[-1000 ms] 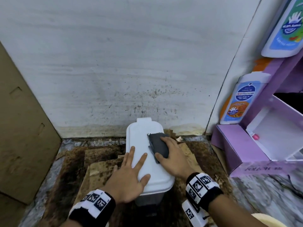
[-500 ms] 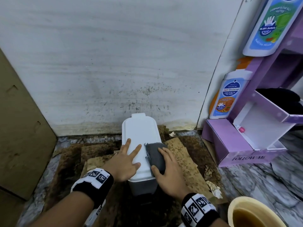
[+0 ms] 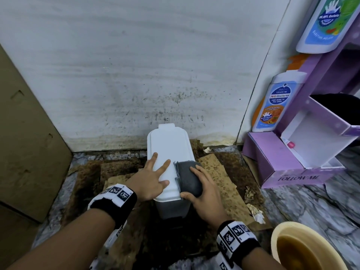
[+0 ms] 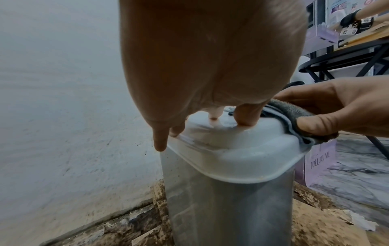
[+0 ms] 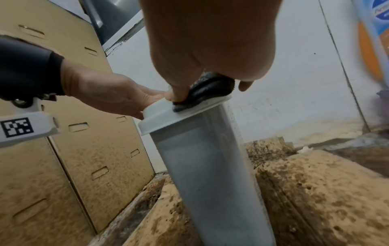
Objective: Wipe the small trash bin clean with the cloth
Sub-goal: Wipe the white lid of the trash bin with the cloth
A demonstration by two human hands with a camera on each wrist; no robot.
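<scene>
The small trash bin (image 3: 169, 149) has a white lid and a grey body (image 4: 227, 208) and stands upright on the floor by the wall. My left hand (image 3: 150, 178) lies flat on the lid's left side with its fingers spread. My right hand (image 3: 202, 190) grips a folded dark grey cloth (image 3: 190, 177) and presses it on the near right edge of the lid (image 5: 185, 111), thumb under the cloth's near end. In the left wrist view the cloth (image 4: 294, 114) hangs a little over the lid's rim.
Stained wet cardboard sheets (image 3: 220, 184) lie under and around the bin. A cardboard panel (image 3: 25, 145) stands at the left. A purple display box (image 3: 303, 152) with soap bottles (image 3: 276, 102) stands at the right. A yellow basin of brown water (image 3: 303, 250) sits at the near right.
My right hand has drawn the cloth along the lid from its far part to the near right edge. The left hand stays flat on the lid.
</scene>
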